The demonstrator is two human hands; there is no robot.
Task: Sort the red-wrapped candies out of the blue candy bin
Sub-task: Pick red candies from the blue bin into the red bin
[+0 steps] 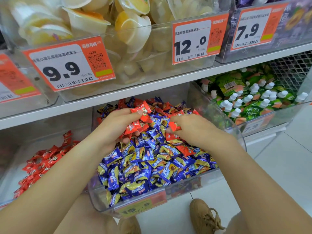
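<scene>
A clear plastic bin (135,202) on the lower shelf is heaped with blue-and-yellow wrapped candies (148,168), and red-wrapped candies (184,149) are mixed in, mostly toward the back. My left hand (114,127) is cupped over the pile and holds a bunch of red candies (141,119), thumb pressed on the top one. My right hand (194,127) is just to its right and pinches one red candy (173,126) between fingers and thumb. A neighbouring clear bin at the left holds only red candies (40,164).
The shelf board (118,94) above carries bins of jelly cups (94,22) with orange price tags (67,65). Green spouted pouches (249,97) fill the bin to the right. My tan shoes (204,217) stand on the white tiled floor below.
</scene>
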